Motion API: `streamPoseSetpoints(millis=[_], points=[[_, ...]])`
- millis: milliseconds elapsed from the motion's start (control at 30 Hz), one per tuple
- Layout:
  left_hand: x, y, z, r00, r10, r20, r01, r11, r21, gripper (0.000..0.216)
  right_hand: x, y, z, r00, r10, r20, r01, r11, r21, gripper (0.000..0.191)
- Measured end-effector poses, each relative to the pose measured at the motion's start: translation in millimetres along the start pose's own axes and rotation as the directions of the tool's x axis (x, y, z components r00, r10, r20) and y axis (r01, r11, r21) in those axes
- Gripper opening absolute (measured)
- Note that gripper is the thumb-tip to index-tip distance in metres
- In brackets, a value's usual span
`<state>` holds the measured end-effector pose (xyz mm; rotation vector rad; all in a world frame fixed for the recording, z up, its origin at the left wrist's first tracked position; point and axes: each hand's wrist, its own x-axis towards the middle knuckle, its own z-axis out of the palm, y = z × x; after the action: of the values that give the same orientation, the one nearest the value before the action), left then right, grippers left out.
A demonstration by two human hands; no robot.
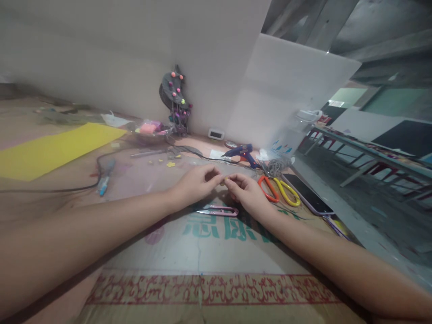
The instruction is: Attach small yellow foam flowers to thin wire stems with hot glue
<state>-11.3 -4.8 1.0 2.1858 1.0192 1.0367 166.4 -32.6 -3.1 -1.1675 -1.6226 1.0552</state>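
My left hand and my right hand meet fingertip to fingertip over a flattened cardboard sheet. Both are pinched on a tiny yellow piece held between them. Pink thread snips lie on the cardboard just below my hands. Scissors with one orange and one yellow handle lie to the right of my right hand. A blue glue gun rests behind my hands.
A yellow foam sheet lies at the far left. A black cable and a blue pen lie left of centre. A dark phone is at the right edge. A grey decorated craft piece stands against the white wall.
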Motion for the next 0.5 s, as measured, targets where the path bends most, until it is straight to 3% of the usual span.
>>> streamPoseSetpoints(millis=[300, 500], points=[[-1.8, -2.5, -2.0, 0.999, 0.044, 0.008, -0.044, 0.999, 0.012, 0.035, 1.4, -0.1, 0.8, 1.000, 0.002, 0.001, -0.002, 1.000, 0.014, 0.033], [-0.7, -4.0, -2.1, 0.998, 0.017, -0.053, -0.016, 1.000, 0.013, 0.031, 1.2, 1.1, 1.0, 1.000, -0.002, 0.005, 0.002, 1.000, -0.002, 0.031]])
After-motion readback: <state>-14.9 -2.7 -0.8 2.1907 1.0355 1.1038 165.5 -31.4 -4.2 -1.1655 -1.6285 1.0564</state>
